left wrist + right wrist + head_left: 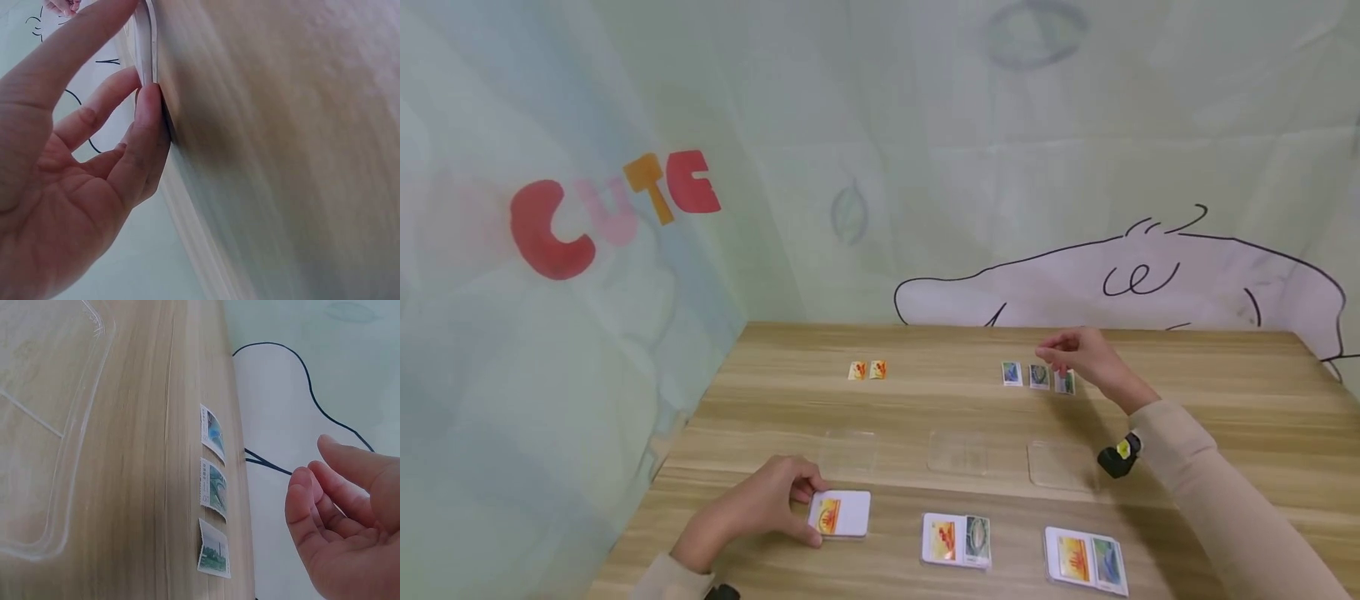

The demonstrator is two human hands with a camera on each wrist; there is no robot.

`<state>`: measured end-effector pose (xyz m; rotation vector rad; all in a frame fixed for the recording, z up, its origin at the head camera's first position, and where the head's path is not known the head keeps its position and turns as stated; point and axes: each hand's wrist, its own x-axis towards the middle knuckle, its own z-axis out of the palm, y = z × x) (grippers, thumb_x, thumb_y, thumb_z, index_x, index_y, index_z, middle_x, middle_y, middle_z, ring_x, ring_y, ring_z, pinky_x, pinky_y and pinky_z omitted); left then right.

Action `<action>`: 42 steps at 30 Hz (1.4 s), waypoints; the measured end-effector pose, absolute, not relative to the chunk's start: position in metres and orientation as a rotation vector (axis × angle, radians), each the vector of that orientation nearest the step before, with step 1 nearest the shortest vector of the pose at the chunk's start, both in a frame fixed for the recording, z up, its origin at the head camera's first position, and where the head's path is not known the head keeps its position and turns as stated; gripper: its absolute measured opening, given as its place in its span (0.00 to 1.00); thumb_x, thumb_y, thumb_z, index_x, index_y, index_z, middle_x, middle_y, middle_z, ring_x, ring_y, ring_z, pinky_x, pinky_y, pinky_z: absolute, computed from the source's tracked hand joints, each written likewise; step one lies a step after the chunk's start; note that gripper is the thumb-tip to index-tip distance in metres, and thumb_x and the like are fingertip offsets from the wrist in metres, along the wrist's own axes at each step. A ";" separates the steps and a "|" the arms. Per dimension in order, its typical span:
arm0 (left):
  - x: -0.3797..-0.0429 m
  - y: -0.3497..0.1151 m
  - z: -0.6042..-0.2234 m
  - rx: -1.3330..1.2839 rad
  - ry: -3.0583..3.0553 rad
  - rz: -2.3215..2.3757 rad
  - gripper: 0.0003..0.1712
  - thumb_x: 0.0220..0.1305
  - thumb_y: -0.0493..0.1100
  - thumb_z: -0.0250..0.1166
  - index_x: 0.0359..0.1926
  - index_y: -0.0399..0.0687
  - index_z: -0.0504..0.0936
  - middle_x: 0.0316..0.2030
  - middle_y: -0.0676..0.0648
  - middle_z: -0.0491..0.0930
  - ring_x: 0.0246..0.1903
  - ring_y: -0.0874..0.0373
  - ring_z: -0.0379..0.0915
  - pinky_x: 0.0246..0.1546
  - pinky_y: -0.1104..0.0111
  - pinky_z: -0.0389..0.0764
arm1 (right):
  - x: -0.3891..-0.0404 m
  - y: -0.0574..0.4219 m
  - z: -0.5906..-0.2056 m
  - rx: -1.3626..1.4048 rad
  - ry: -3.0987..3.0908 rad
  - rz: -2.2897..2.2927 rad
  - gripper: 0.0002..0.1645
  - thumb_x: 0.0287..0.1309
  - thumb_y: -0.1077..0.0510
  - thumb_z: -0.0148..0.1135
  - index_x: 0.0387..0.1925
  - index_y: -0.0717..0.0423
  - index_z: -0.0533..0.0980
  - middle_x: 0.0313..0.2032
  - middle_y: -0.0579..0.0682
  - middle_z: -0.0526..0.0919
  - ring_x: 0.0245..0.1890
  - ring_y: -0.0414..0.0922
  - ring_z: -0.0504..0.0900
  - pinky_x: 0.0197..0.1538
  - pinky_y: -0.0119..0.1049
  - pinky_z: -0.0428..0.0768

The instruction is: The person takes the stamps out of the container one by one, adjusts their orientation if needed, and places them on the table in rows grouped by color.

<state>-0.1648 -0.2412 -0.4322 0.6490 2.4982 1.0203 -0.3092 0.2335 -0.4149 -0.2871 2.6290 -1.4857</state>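
Observation:
My left hand point(767, 500) grips the left side of a white card in a clear case point(853, 512), thumb at the near edge and fingers at the far edge. The card bears one orange stamp point(829, 517) on its left half. In the left wrist view the case point(147, 47) appears edge-on between thumb and fingers. Above the back right of the table, my right hand point(1088, 360) hovers with loosely bent fingers and nothing between them. Below it lie three green and blue stamps: a left one point(212, 434), a middle one point(214, 489) and a right one point(214, 549).
Two orange stamps point(868, 370) lie at the back left. Three clear covers, such as the middle one point(957, 452), form a row across the table point(760, 400). A middle white card point(956, 540) and a right white card point(1086, 561) each carry two stamps.

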 end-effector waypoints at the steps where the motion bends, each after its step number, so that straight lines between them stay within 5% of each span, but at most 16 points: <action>1: -0.165 -0.241 -0.432 0.648 2.500 1.019 0.27 0.38 0.44 0.85 0.40 0.42 0.83 0.39 0.50 0.79 0.37 0.57 0.75 0.40 0.68 0.80 | -0.309 0.233 -0.415 -0.295 2.630 -1.489 0.19 0.66 0.57 0.64 0.48 0.72 0.77 0.38 0.63 0.82 0.32 0.49 0.78 0.35 0.37 0.79; 42: -0.164 -0.242 -0.431 0.658 2.507 1.018 0.27 0.39 0.44 0.85 0.41 0.42 0.83 0.38 0.51 0.79 0.37 0.59 0.75 0.40 0.69 0.79 | -0.309 0.177 -0.412 -0.508 2.500 -1.438 0.11 0.64 0.63 0.65 0.41 0.71 0.81 0.29 0.58 0.82 0.26 0.44 0.78 0.34 0.41 0.81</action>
